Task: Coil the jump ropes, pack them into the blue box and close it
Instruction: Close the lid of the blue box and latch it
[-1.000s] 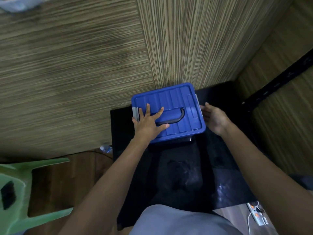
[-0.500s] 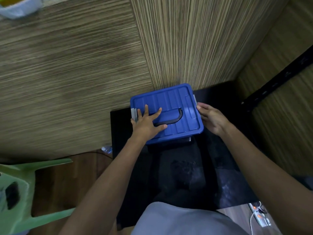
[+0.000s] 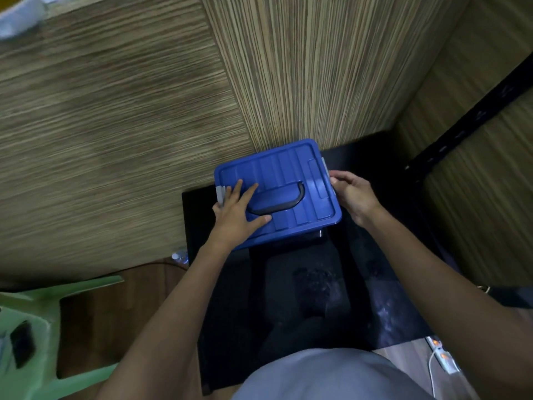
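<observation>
The lid hides whatever is in the blue box [image 3: 291, 180], and my left hand [image 3: 240, 213] covers the lid's near-left corner and part of the dark handle [image 3: 277, 202]. That hand lies flat, fingers spread and relaxed, pressing down. My right hand [image 3: 353, 194] curls round the box's right edge at the grey latch [image 3: 324, 164], fingertips hidden behind the rim. The box sits on a black table [image 3: 375, 284], its far side close to the wooden wall [image 3: 302, 82]. Bare tabletop lies between the box and my body.

Both hands [image 3: 294, 209] on the blue box [image 3: 291, 174] (lid on).
</observation>
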